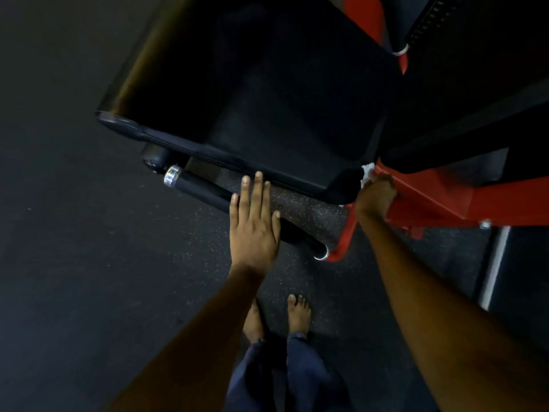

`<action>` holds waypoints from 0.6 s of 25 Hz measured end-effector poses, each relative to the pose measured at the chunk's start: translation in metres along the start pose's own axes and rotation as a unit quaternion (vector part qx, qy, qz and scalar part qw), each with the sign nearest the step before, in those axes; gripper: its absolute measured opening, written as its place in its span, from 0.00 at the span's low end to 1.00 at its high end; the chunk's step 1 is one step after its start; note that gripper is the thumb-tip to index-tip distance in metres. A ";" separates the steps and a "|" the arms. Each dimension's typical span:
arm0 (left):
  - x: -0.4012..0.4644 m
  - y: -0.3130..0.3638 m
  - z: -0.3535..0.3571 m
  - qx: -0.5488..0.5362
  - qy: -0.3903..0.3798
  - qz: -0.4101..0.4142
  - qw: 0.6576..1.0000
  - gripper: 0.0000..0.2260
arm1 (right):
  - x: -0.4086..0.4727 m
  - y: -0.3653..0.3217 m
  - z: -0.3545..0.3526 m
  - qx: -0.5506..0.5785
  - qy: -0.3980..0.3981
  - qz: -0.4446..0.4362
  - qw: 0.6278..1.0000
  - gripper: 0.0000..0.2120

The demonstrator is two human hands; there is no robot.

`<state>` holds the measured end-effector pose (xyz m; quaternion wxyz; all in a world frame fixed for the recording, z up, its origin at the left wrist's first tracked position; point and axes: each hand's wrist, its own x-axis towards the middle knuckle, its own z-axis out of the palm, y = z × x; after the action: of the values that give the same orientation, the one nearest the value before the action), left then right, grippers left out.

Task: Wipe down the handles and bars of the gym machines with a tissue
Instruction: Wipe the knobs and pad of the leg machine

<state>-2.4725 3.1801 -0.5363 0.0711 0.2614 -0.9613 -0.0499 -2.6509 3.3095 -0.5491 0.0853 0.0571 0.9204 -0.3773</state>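
Note:
My right hand grips a white tissue against the red frame bar of the gym machine, right beside the corner of the black seat pad. Only a small bunch of tissue shows above my fingers. My left hand is spread flat with straight fingers over a black handle bar with chrome end rings, its fingertips reaching the pad's front edge. I cannot tell whether it touches the bar or hovers over it.
A black roller end sticks out under the pad's left corner. A white metal post stands at the right, below the red frame. More red frame and a black chain-like part are at the top right. My bare feet stand on dark speckled rubber floor.

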 end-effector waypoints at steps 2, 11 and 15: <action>0.002 0.000 -0.001 -0.017 -0.002 -0.001 1.000 0.25 | -0.017 0.007 0.006 -0.068 0.006 -0.031 0.997 0.14; -0.003 0.002 0.002 -0.081 0.026 -0.023 0.996 0.25 | 0.007 -0.001 -0.008 -0.074 0.030 -0.007 0.997 0.14; -0.004 0.003 0.001 -0.089 0.020 -0.034 0.995 0.26 | -0.049 0.002 0.008 -0.130 -0.027 -0.130 0.983 0.13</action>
<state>-2.4706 3.1844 -0.5369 0.1113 0.2872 -0.9422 -0.1320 -2.6018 3.3037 -0.5464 0.0674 -0.0845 0.9584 -0.2640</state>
